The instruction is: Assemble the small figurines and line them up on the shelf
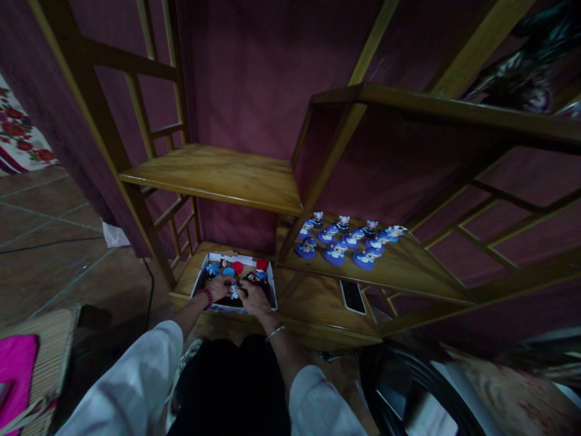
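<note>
A white cardboard box (274, 292) sits on the low wooden shelf before me, with several small red, blue and dark figurines in it. Over the box, a small white-and-purple figurine (233, 291) is between my two hands. My left hand (219, 288), with a red bead bracelet at the wrist, closes its fingertips on the figurine's left side. From the right, my right hand (254, 298), wearing a thin bangle, has its fingers bent against the same figurine. The fingertips are small and partly hidden.
Several purple-based figurines (336, 253) stand in rows on the shelf to the right. A phone (353, 297) lies on the lower shelf board. Above the box juts another wooden shelf (218, 175). A black round container (399, 387) stands at lower right, a woven stool (52, 345) at left.
</note>
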`<act>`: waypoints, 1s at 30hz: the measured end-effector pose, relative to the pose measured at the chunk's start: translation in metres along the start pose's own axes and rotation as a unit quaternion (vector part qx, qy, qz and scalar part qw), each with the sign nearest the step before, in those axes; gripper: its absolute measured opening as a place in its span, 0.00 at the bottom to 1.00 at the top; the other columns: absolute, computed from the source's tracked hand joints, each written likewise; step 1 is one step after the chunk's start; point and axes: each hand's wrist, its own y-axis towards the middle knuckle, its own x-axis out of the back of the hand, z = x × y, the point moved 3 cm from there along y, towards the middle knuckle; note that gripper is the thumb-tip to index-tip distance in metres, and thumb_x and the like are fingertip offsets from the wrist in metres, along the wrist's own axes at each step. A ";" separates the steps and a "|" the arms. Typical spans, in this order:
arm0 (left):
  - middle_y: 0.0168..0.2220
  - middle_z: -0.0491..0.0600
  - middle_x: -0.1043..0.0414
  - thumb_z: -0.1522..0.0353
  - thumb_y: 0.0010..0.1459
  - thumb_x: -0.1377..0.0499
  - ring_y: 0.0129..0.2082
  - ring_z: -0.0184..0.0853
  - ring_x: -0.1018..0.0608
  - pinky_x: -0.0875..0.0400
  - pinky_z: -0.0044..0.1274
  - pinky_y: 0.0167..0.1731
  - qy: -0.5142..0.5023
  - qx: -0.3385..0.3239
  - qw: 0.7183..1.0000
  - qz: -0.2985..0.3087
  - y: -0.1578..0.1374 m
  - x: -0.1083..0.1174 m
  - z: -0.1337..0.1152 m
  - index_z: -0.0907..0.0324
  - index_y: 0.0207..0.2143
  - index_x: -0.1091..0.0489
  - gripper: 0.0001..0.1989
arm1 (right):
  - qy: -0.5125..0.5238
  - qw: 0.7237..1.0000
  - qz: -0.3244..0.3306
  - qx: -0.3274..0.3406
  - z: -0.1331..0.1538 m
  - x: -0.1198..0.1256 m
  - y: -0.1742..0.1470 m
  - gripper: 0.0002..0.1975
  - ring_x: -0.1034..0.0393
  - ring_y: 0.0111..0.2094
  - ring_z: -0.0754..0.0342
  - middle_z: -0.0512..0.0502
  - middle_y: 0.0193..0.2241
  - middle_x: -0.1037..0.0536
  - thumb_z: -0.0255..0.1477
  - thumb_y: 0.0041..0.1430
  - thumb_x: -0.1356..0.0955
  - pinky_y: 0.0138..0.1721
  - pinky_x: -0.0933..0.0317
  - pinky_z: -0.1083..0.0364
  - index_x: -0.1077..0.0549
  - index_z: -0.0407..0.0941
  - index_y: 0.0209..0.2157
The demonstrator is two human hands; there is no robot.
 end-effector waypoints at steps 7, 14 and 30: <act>0.34 0.46 0.29 0.82 0.45 0.51 0.29 0.27 0.27 0.30 0.19 0.30 -0.025 -0.035 0.997 0.067 -0.004 -0.012 -0.010 0.61 0.39 0.33 0.19 | 0.004 1.000 0.003 -0.013 -0.002 0.000 0.000 0.22 0.33 0.42 0.54 0.46 0.41 0.27 0.34 0.52 0.38 0.41 0.42 0.58 0.39 0.46 0.50; 0.38 0.47 0.29 0.81 0.49 0.54 0.33 0.27 0.26 0.31 0.19 0.32 -0.009 -0.008 0.996 0.083 -0.011 -0.014 -0.014 0.60 0.45 0.37 0.21 | -0.033 0.999 -0.021 -0.017 0.000 0.001 -0.001 0.19 0.34 0.43 0.54 0.46 0.42 0.27 0.33 0.51 0.37 0.42 0.43 0.59 0.35 0.47 0.47; 0.41 0.55 0.30 0.77 0.48 0.53 0.45 0.36 0.31 0.38 0.23 0.43 0.363 0.038 0.926 -0.098 -0.007 0.021 -0.005 0.62 0.37 0.30 0.16 | -0.067 0.996 -0.043 -0.048 0.003 0.006 -0.002 0.16 0.34 0.42 0.53 0.43 0.39 0.27 0.34 0.52 0.40 0.43 0.44 0.58 0.32 0.43 0.41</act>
